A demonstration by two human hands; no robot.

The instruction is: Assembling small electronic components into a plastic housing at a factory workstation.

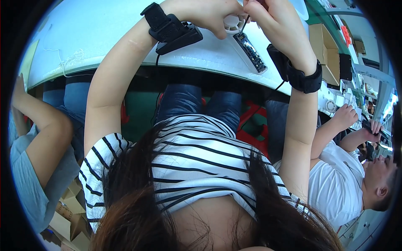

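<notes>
Assembly looks mid-way: at the white table's [104,37] near edge, the left hand [209,16] pinches a small white fan [233,23] while the right hand [272,21] pinches its thin wire, circuit board [250,52] lying alongside, seemingly not yet joined.

A small white round fan [233,23] with a slotted grille sits at the far top of the view, partly covered by fingers. Just beside it, touching its edge, a narrow dark circuit board [250,52] lies flat on the white surface [104,33], running diagonally toward the near right
</notes>
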